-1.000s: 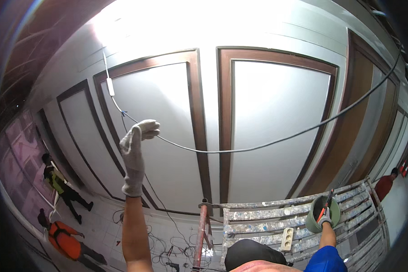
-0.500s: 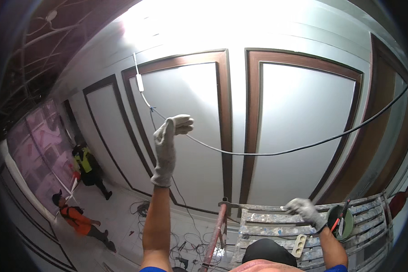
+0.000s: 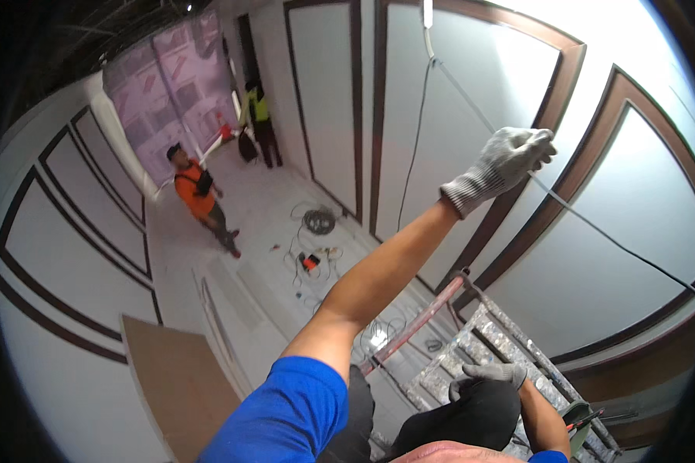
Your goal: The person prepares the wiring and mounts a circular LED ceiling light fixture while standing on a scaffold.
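My left hand (image 3: 517,158), in a grey knit glove, is raised with its arm stretched out in front of the panelled wall. Its fingers are curled closed around a grey cable (image 3: 594,224), which runs on from below the hand to the right. On the upper side the cable leads to a joint beside a white connector (image 3: 428,15), where a thinner dark wire hangs down. My right hand (image 3: 498,376), gloved too, lies on my black-trousered knee (image 3: 463,420). Its fingers are partly spread, with nothing seen in them.
A paint-spattered slatted platform (image 3: 510,339) with a red tubular rail (image 3: 421,324) is below me. A green bucket (image 3: 575,417) holding tools stands at right. Coiled cable (image 3: 319,221) and a drill-like orange tool (image 3: 310,262) lie on the floor. A person in orange (image 3: 197,193) and another in a yellow vest (image 3: 259,116) stand beyond.
The view has turned leftward and down. My left hand's fingers have curled closed and the cable looks straighter. My right hand has moved from above the platform onto my knee.
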Motion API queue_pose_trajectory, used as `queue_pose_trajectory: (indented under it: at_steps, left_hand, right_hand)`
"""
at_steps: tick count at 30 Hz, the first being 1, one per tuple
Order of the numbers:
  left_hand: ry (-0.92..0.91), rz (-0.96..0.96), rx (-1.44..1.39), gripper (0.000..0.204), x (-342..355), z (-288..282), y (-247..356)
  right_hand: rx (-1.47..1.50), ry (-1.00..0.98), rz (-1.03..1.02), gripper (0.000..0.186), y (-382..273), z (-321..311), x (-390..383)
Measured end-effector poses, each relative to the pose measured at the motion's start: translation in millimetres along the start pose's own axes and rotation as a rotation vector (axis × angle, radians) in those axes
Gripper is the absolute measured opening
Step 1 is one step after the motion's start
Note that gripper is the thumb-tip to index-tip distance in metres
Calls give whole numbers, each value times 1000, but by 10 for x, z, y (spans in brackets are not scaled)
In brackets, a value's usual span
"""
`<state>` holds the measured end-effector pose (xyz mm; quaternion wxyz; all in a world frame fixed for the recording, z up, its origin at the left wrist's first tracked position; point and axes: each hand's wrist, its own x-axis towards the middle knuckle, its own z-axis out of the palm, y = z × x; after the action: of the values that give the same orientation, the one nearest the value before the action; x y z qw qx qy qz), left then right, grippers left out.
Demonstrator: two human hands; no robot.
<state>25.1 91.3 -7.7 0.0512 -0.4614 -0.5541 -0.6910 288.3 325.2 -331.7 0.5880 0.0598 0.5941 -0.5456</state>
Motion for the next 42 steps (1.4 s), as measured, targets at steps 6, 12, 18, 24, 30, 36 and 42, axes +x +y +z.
queue_pose_trajectory:
  at_steps: [6,12,18,24,30,36,42]
  left_hand:
    - [-3,-135,205,59,-274,-115,-283]
    - [24,-293,280,54,-285,-50,-704]
    - [110,-348,328,42,-432,-142,-1207]
    - [206,-368,511,42,-560,-756,-1322]
    - [225,-661,946,41,-1367,-1513,-2108]
    - [152,-1154,946,56,-2710,-1728,-2383]
    - [110,-1427,1228,53,-3834,-2526,-2376]
  right_hand:
    - [-23,-405,-116,62,-867,647,-338]
    - [-85,-409,-62,59,-752,603,-373]
    - [-187,-445,-22,56,-687,466,-275]
    - [-468,-242,105,49,-950,287,-294]
    - [-787,213,145,42,-1488,388,-293]
    - [-1117,215,-13,49,-1838,379,143]
    - [-1283,98,-311,49,-1594,481,1153]
